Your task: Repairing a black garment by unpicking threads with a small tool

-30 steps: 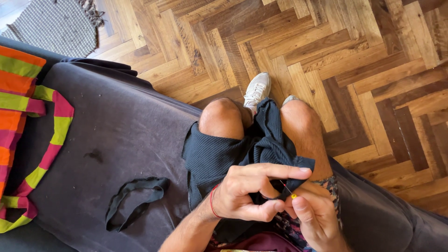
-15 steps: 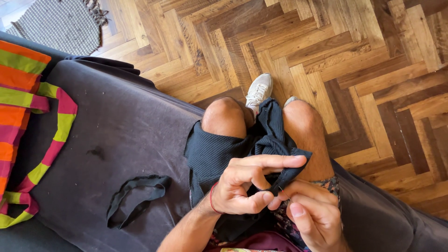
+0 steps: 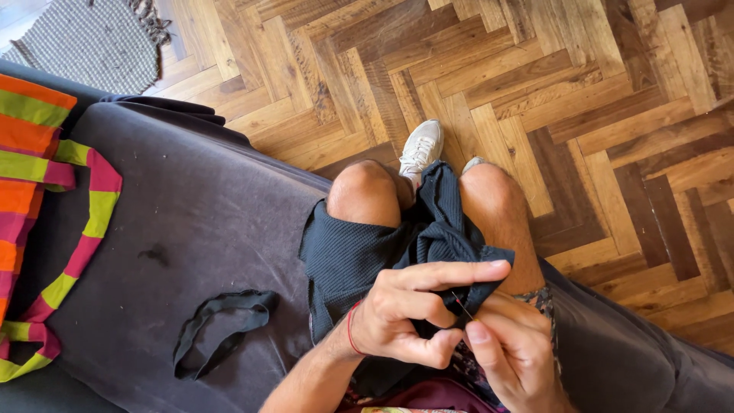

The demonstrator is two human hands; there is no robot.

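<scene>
A dark blue ribbed garment [image 3: 359, 252] lies over my lap and hangs between my knees. My left hand [image 3: 405, 310], with a red thread band at the wrist, pinches a fold of the fabric, its index finger stretched out to the right. My right hand [image 3: 512, 356] sits just below and to the right, fingertips pressed against the same fold. A thin needle [image 3: 461, 304] with dark thread shows between the two hands at the fabric's edge; which fingers grip it is hard to tell.
I sit on a dark grey sofa [image 3: 176, 222]. A black fabric strap [image 3: 218, 325] lies looped on the cushion to my left. A striped orange, green and pink bag [image 3: 38, 191] rests at the far left. Herringbone wood floor [image 3: 581, 99], a grey rug [image 3: 92, 42], and my white shoe [image 3: 420, 145] lie below.
Both hands stay on the fold with small finger shifts; the left index finger now reaches further right over the fabric, and the right hand has closed up against the fold.
</scene>
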